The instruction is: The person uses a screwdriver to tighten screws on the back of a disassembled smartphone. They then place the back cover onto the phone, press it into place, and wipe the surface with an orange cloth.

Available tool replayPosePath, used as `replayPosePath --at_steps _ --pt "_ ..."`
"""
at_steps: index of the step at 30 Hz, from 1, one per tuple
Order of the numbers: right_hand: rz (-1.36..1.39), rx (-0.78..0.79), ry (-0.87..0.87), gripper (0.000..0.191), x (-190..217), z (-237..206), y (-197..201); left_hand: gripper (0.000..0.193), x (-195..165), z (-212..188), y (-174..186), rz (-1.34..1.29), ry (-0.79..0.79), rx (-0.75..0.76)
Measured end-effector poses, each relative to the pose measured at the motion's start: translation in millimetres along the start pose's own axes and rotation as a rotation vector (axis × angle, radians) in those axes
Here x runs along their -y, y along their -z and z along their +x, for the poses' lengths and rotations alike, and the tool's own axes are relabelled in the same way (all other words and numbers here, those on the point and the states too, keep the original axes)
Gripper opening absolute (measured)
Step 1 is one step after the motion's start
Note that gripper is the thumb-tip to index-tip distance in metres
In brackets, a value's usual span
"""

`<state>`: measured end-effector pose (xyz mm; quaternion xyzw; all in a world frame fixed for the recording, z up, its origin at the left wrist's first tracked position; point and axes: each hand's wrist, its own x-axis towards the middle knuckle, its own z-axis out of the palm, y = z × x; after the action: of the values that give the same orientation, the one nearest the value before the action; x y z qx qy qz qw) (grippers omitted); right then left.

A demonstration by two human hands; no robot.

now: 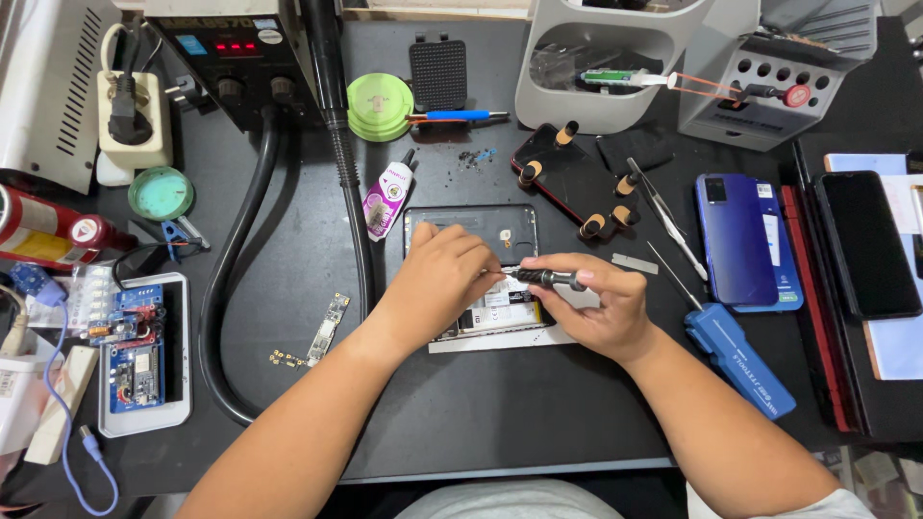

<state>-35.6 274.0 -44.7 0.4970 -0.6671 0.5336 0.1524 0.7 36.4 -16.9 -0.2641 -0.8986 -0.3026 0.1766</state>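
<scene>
Two hands — left hand [437, 279], right hand [601, 303] — one screwdriver [543, 279], perhaps two phones [748, 240].

Left of the opened phone [471, 231] lies a white-and-purple glue tube [387, 199]; further left a red display [236, 45] glows; right, a dark phone screen [870, 245].

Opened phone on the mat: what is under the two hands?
The opened phone shows its frame and a labelled inner part. The left hand covers its middle, so the screwdriver tip is hidden.

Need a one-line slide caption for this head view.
Left hand steadies an opened phone on a black mat while the right hand holds a small screwdriver to it.
</scene>
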Motion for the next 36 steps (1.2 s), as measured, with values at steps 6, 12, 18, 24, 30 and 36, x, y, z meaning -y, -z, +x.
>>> replayPosePath --at_steps 6,12,18,24,30,36 --pt "-0.025 -0.063 -0.059 0.07 -1 -5 5 0.051 -10 3 13 -0.063 -0.026 -0.028" --pt "-0.068 -0.085 -0.074 0.066 -3 -6 18 0.081 -12 5 23 -0.082 -0.058 0.148" --pt "-0.206 -0.106 -0.066 0.059 -4 -3 20 0.054 -10 1 14 -0.016 -0.037 0.268" --pt "-0.2 -0.081 -0.087 0.058 -6 -3 21 0.051 -8 -2 10 -0.007 -0.044 0.249" --pt "-0.191 -0.042 -0.104 0.059 -4 -1 21 0.052 -8 -2 11 -0.017 -0.044 0.245" --pt "-0.173 0.018 -0.036 0.062 -3 8 25 0.053 -8 -1 11 -0.024 -0.038 0.252"
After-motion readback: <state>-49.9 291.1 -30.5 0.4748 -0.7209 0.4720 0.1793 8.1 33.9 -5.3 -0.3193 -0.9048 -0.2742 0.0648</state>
